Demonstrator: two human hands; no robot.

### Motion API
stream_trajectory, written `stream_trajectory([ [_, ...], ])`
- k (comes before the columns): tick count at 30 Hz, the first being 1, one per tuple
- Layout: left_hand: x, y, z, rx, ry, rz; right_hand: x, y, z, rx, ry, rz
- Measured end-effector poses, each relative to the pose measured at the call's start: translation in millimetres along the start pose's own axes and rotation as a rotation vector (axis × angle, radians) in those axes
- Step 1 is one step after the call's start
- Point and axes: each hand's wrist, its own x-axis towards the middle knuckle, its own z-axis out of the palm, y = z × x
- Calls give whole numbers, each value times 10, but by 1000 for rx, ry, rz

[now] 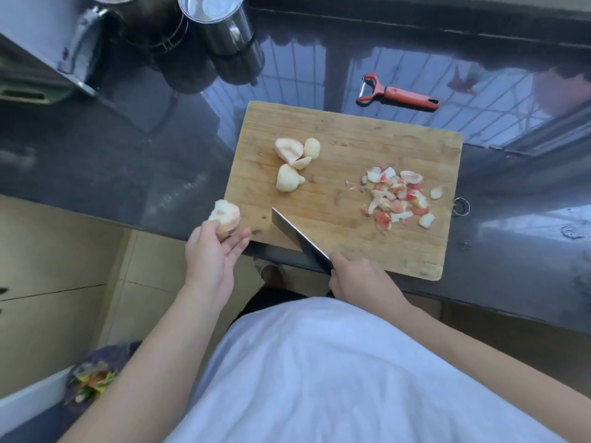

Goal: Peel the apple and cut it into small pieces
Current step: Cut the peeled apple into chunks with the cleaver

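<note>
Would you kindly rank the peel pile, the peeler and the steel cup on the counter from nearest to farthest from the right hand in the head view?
From the right hand:
1. Peel pile, on the cutting board's right part.
2. Peeler, on the counter beyond the board.
3. Steel cup, far back on the left.

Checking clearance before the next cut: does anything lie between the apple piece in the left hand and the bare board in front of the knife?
Nothing visible does. The left hand holds the apple piece just off the cutting board's near-left corner; the knife lies alongside, not between.
</note>
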Motion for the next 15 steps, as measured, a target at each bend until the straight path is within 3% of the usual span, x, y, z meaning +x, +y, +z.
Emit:
stream_trajectory([
  [7,-164,-212,97,197,-90,-35,-282,627,-255,200,247,321],
  [11,-239,-289,266,324,-206,-51,-258,688,-409,275,342,375],
  [15,-189,-236,344,473,-266,-49,-95,356,-405,387,313,363],
])
